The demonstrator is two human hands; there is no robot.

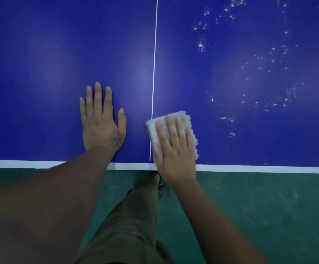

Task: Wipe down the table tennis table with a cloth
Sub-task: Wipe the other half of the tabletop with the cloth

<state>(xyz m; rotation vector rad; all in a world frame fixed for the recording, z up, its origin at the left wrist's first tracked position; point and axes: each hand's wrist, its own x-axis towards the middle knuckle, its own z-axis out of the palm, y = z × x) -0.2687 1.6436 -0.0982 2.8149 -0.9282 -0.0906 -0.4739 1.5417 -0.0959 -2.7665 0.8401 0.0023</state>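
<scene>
Cloth (pixel 183 117): pale grey folded pad, flat on the table (pixel 59 54) at its near edge, just right of the centre line (pixel 153 73).
Right hand (pixel 173 147): fingers straight, palm pressing the cloth; no pinch.
Left hand (pixel 101 121): spread flat on bare table, holding nothing.
Handling: likely soft, light, limp; may bunch, so keep the palm over its middle.
White specks (pixel 269 73): further right, apart from the cloth.
</scene>
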